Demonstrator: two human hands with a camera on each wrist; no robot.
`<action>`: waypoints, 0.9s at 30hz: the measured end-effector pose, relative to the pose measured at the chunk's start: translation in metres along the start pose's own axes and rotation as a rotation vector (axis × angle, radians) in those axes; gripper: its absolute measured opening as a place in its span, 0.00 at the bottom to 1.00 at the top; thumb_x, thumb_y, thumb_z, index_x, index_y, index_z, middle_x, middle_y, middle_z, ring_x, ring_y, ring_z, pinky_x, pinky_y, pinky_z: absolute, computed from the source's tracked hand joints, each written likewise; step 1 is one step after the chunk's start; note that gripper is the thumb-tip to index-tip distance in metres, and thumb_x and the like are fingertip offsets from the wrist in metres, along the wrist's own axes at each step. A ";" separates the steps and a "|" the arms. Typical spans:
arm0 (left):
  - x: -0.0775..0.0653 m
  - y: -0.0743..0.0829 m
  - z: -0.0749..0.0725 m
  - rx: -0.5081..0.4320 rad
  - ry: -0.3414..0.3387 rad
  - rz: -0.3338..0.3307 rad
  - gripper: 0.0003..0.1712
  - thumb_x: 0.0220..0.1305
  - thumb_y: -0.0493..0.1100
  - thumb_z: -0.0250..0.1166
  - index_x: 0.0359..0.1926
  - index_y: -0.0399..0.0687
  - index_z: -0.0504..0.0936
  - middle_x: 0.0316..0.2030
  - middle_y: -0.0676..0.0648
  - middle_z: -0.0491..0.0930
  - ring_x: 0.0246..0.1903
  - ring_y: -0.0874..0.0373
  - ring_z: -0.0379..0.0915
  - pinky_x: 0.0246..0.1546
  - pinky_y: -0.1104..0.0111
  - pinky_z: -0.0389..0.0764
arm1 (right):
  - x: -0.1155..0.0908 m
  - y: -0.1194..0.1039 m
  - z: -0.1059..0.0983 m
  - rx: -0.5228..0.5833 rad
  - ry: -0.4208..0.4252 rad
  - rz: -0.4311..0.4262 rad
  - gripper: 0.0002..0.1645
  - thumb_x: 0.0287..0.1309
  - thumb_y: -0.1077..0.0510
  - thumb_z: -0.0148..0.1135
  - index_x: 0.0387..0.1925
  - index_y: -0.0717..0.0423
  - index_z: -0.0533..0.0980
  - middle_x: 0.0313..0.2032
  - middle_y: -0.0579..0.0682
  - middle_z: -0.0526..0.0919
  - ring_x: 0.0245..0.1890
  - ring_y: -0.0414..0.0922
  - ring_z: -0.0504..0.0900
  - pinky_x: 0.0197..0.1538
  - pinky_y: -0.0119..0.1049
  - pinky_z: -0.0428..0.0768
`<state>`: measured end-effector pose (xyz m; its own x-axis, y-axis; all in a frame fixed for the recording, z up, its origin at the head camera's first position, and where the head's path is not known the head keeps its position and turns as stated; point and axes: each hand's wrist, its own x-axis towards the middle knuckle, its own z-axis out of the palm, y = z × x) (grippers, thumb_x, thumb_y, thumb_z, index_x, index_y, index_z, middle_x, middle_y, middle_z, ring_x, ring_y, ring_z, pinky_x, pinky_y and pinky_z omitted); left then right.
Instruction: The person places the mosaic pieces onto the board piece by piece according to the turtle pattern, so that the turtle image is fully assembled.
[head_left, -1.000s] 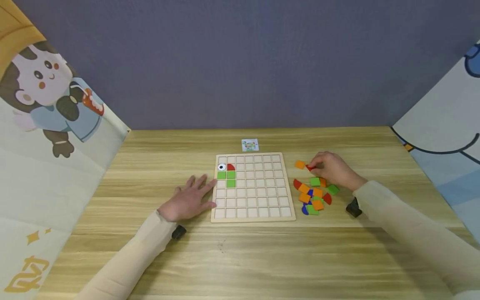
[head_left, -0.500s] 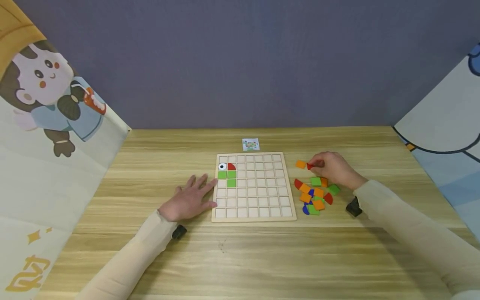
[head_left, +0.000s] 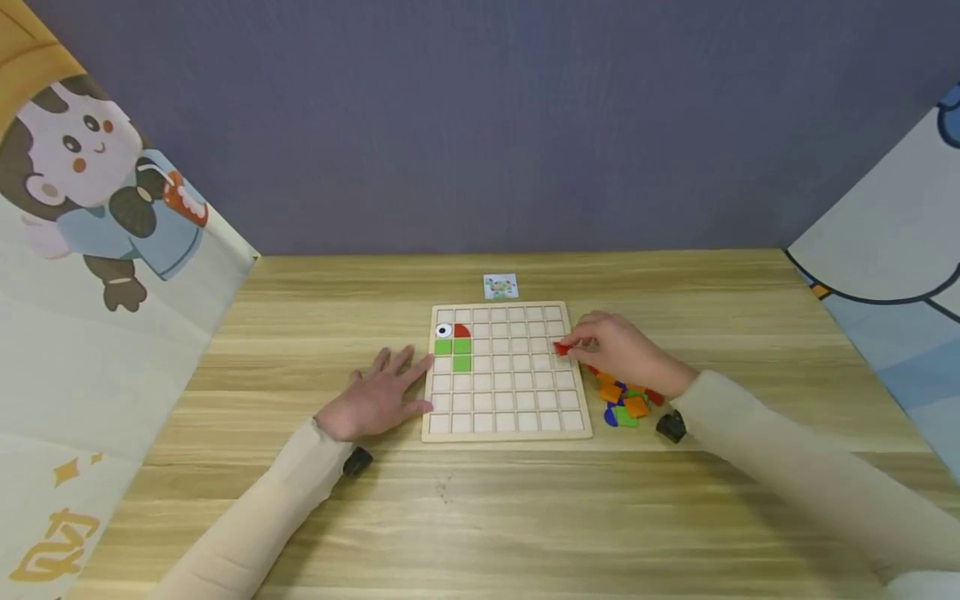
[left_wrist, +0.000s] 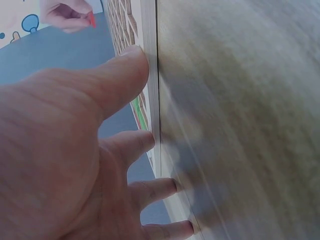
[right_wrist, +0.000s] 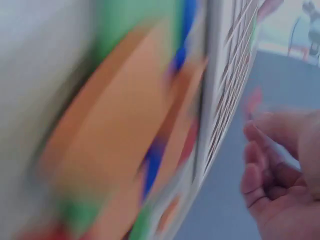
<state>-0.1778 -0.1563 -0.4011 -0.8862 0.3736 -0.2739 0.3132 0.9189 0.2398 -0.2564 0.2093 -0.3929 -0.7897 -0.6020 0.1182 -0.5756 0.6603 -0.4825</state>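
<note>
A wooden grid board [head_left: 506, 433] lies on the table, with a white eye tile, a red tile and three green tiles [head_left: 453, 348] set in its upper left cells. My right hand [head_left: 618, 350] pinches a small red tile [head_left: 561, 348] over the board's right edge; the red tile [left_wrist: 92, 19] also shows far off in the left wrist view. My left hand [head_left: 375, 398] lies flat on the table, fingertips [left_wrist: 140, 60] touching the board's left rim [left_wrist: 149, 75]. The right wrist view is blurred, showing curled fingers [right_wrist: 270, 175] beside the board.
A heap of orange, green, blue and red tiles [head_left: 624, 402] lies right of the board, partly hidden by my right hand. A small picture card [head_left: 500, 287] sits behind the board. Printed cloth panels stand at both table sides, a grey wall behind.
My right hand lifted the red tile from beside the heap and carried it left, over the board's right edge. The left hand stayed put.
</note>
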 end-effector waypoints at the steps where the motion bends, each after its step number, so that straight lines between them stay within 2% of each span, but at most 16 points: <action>1: 0.000 0.000 0.000 0.001 0.001 -0.001 0.42 0.67 0.65 0.50 0.74 0.57 0.47 0.73 0.40 0.40 0.68 0.31 0.35 0.52 0.28 0.50 | 0.004 -0.007 0.005 0.008 -0.013 -0.038 0.10 0.56 0.62 0.66 0.41 0.53 0.84 0.33 0.42 0.80 0.27 0.39 0.71 0.30 0.34 0.74; 5: 0.000 0.000 0.000 0.005 0.000 -0.001 0.42 0.67 0.65 0.50 0.74 0.57 0.47 0.73 0.39 0.41 0.67 0.30 0.35 0.52 0.28 0.50 | 0.023 -0.029 0.020 0.034 -0.078 -0.129 0.08 0.57 0.65 0.64 0.38 0.54 0.84 0.33 0.43 0.80 0.29 0.37 0.72 0.32 0.33 0.75; 11: 0.001 0.001 0.000 0.029 -0.005 -0.006 0.42 0.66 0.66 0.49 0.74 0.58 0.47 0.73 0.40 0.41 0.68 0.31 0.36 0.52 0.29 0.52 | 0.048 -0.051 0.029 0.038 -0.128 -0.157 0.10 0.57 0.64 0.64 0.41 0.55 0.83 0.36 0.44 0.80 0.34 0.40 0.75 0.37 0.34 0.76; 14: 0.001 0.001 -0.002 0.030 -0.004 -0.008 0.42 0.66 0.66 0.50 0.74 0.58 0.48 0.73 0.40 0.41 0.68 0.31 0.36 0.52 0.29 0.51 | 0.057 -0.060 0.034 0.061 -0.190 -0.172 0.12 0.57 0.60 0.66 0.44 0.54 0.82 0.39 0.45 0.79 0.38 0.42 0.76 0.41 0.35 0.76; 18: 0.001 0.001 -0.003 0.032 -0.001 -0.007 0.42 0.66 0.66 0.49 0.74 0.58 0.48 0.73 0.40 0.41 0.67 0.30 0.36 0.52 0.28 0.52 | 0.063 -0.070 0.043 0.061 -0.256 -0.191 0.13 0.55 0.56 0.68 0.43 0.53 0.82 0.39 0.45 0.79 0.41 0.42 0.75 0.45 0.35 0.75; 27: 0.000 -0.002 -0.003 0.013 -0.001 -0.004 0.42 0.67 0.65 0.50 0.74 0.58 0.48 0.73 0.40 0.41 0.67 0.30 0.36 0.52 0.28 0.52 | 0.066 -0.082 0.063 -0.018 -0.253 -0.187 0.04 0.52 0.56 0.70 0.32 0.47 0.83 0.31 0.39 0.77 0.34 0.35 0.73 0.39 0.29 0.74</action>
<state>-0.1789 -0.1589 -0.3992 -0.8871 0.3700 -0.2761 0.3140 0.9220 0.2266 -0.2478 0.0866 -0.4002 -0.5937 -0.8045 -0.0171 -0.7111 0.5345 -0.4568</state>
